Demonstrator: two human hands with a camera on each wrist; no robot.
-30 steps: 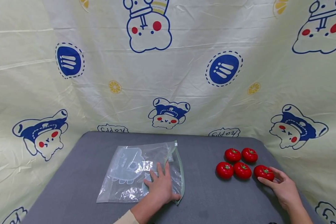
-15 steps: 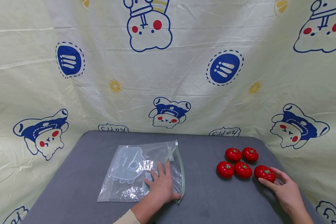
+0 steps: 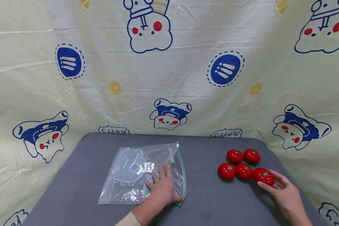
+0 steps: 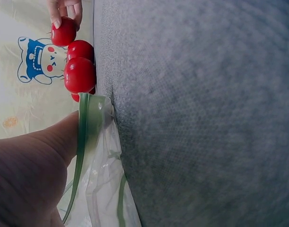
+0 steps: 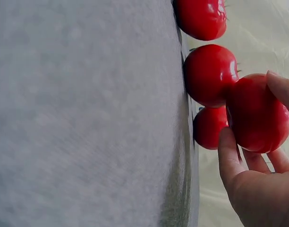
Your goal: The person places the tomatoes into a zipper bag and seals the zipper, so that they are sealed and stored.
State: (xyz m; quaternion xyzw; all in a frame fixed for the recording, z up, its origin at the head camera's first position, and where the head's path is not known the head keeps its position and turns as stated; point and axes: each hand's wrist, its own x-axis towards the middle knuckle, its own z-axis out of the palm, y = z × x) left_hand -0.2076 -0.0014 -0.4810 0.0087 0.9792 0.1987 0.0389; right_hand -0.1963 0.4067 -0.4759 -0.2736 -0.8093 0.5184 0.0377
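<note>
My left hand (image 3: pixel 161 189) lies with spread fingers on a clear plastic zip bag (image 3: pixel 127 191) that is flat on the table. The bag's green zip edge (image 4: pixel 82 142) passes by that hand in the left wrist view, and the fingertips are hidden there. On the right, my right hand (image 3: pixel 286 194) holds a red tomato (image 5: pixel 258 113) between thumb and fingers, raised off the table. Beside it sit several more tomatoes: one (image 3: pixel 244 171) just left of the held one, another (image 3: pixel 227 171) farther left, and two behind, a tomato (image 3: pixel 235 156) and its neighbour (image 3: pixel 252 156).
The grey table (image 3: pixel 203 201) has its far edge against a pale printed curtain (image 3: pixel 186 72), which also hangs along both sides. Grey tabletop lies between the bag and the tomatoes.
The right hand has shifted slightly left with its tomato, which now overlaps the edge of the nearest tomato in the head view. The left hand and the bag have stayed put.
</note>
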